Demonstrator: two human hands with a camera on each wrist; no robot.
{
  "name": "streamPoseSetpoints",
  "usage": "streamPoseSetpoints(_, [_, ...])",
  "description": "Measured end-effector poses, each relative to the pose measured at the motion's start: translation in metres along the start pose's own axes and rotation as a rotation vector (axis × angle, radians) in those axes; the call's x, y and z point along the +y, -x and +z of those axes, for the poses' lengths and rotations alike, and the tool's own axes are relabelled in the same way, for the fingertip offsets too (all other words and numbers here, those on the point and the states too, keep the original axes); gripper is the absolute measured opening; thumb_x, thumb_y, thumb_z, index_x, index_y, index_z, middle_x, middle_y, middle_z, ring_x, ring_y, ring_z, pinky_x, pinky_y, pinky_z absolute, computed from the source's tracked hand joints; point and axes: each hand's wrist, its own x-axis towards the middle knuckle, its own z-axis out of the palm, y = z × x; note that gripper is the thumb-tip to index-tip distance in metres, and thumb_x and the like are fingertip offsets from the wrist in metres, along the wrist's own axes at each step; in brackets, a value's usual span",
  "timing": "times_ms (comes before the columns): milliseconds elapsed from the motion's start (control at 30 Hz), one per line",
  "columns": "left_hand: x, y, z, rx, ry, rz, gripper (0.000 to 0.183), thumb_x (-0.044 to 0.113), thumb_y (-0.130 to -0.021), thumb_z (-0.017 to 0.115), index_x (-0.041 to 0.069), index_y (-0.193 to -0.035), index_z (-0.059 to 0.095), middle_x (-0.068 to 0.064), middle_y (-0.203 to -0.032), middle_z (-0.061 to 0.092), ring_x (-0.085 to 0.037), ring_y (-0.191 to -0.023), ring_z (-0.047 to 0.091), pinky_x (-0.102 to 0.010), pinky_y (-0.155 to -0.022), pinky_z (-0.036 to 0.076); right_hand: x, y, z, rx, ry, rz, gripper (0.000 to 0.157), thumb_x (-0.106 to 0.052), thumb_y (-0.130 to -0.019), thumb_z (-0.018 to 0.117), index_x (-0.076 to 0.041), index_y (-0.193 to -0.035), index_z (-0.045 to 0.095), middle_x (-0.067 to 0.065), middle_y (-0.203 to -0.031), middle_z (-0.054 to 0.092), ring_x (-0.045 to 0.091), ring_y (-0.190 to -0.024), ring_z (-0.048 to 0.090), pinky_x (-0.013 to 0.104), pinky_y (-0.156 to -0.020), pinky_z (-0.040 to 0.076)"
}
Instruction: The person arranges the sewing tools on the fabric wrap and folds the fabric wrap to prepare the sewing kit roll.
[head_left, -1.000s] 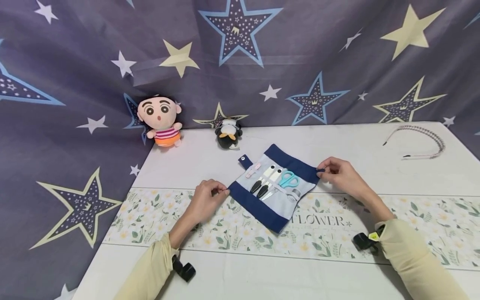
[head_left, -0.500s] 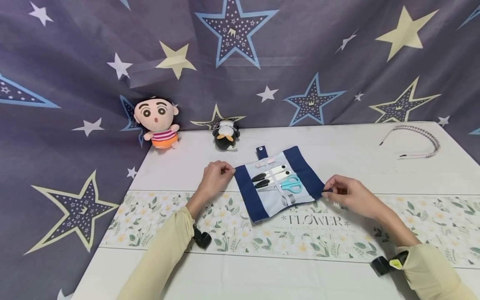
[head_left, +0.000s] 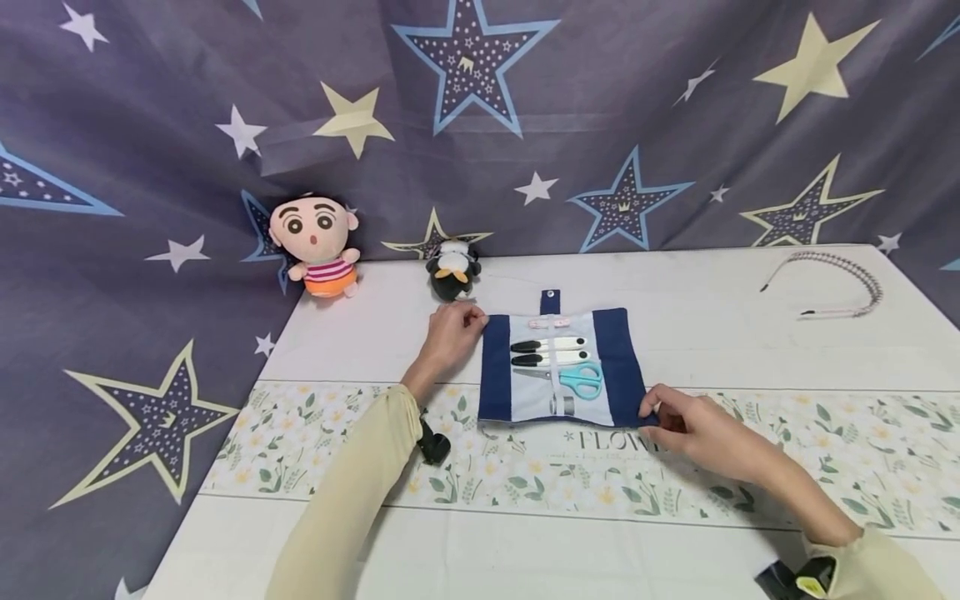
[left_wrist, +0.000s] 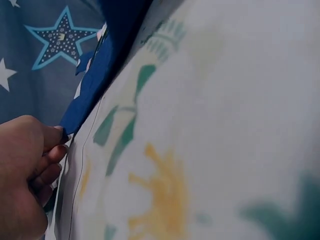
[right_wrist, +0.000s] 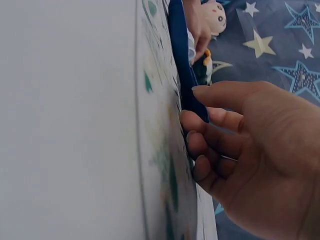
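Note:
A navy and light-blue fabric sewing kit pouch (head_left: 531, 396) lies spread out in the middle of the table. Under its elastic strap sit turquoise-handled scissors (head_left: 582, 379), two white tools with black tips (head_left: 567, 357), a small pink item (head_left: 550, 323) and a grey spool-like piece (head_left: 562, 406). A navy snap tab (head_left: 551, 302) sticks out at the far edge. My left hand (head_left: 452, 337) pinches the far left corner; the left wrist view shows the navy cloth (left_wrist: 92, 87) at the fingertips. My right hand (head_left: 693, 429) pinches the near right corner, thumb above the cloth.
Behind the pouch, a penguin plush (head_left: 453, 271) stands close to my left hand, with a doll in a striped shirt (head_left: 318, 246) farther left. At the back right lies a headband (head_left: 843, 279). A star-patterned curtain (head_left: 555, 125) hangs behind the table (head_left: 450, 550).
The pouch has turned clockwise until its sides lie nearly square to the table. My left hand has moved away from me and rightward, my right hand toward me.

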Motion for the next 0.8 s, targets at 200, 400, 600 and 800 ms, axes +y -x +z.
streamPoseSetpoints(200, [-0.002,-0.003,0.002,0.001,0.003,0.016,0.013,0.018,-0.102,0.067,0.008,-0.099,0.075,-0.007,-0.094,0.070,-0.028,-0.098,0.061,-0.051,-0.094,0.040,-0.006,0.000,0.005,-0.001,0.065,-0.025,0.017,-0.014,-0.100,0.071,-0.010,-0.112,0.059,-0.011,-0.070,0.049,0.002,-0.057,0.041,0.026,-0.053,0.039])
streamPoseSetpoints(400, [0.003,0.006,-0.005,-0.020,-0.019,0.025,0.020,0.022,-0.104,0.064,0.007,-0.112,0.075,-0.007,-0.097,0.072,-0.028,-0.098,0.063,-0.051,-0.095,0.042,-0.011,-0.001,0.005,-0.008,0.127,0.019,0.017,-0.015,-0.100,0.072,-0.010,-0.112,0.061,-0.012,-0.070,0.051,0.003,-0.056,0.043,0.026,-0.053,0.040])
streamPoseSetpoints(600, [0.018,0.035,-0.015,-0.113,-0.021,0.100,0.033,0.026,-0.105,0.063,0.002,-0.127,0.067,-0.005,-0.095,0.069,-0.023,-0.091,0.063,-0.042,-0.084,0.050,-0.014,-0.004,0.005,0.050,0.365,-0.028,0.018,-0.020,-0.094,0.079,-0.015,-0.106,0.065,-0.013,-0.078,0.052,0.006,-0.068,0.046,0.029,-0.059,0.042])
streamPoseSetpoints(800, [0.023,0.073,-0.036,-0.314,0.042,0.275,0.029,0.031,-0.101,0.071,0.009,-0.121,0.071,-0.001,-0.109,0.067,-0.017,-0.104,0.059,-0.038,-0.091,0.049,-0.011,-0.008,0.008,0.155,0.498,-0.155,0.021,-0.019,-0.086,0.086,-0.019,-0.100,0.070,-0.003,-0.102,0.059,0.016,-0.086,0.047,0.036,-0.067,0.044])
